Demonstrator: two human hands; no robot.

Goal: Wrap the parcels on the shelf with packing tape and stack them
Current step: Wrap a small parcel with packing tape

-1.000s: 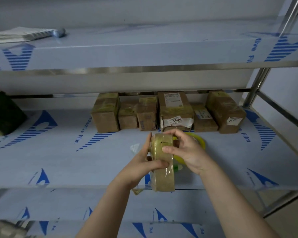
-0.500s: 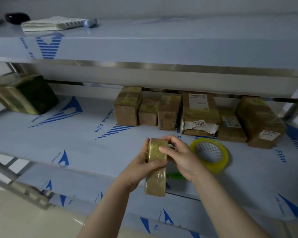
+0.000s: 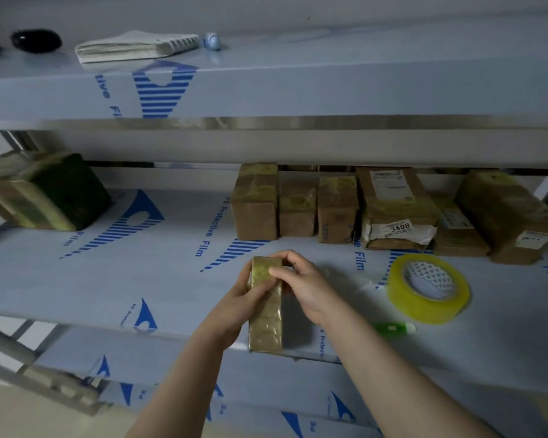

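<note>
I hold a narrow tape-wrapped parcel on edge above the front of the middle shelf. My left hand grips its left side, thumb across the face. My right hand holds the top end, fingers curled over it. A yellow roll of packing tape lies flat to the right. Several brown wrapped parcels stand in a row at the back of the shelf.
A large dark taped parcel sits at the shelf's far left. A green cutter lies near the front edge by the tape roll. On the top shelf lie a folded pad, a black object and a small ball.
My view has swung to the left and drawn closer. The parcel stays in both hands, with the same grip.
</note>
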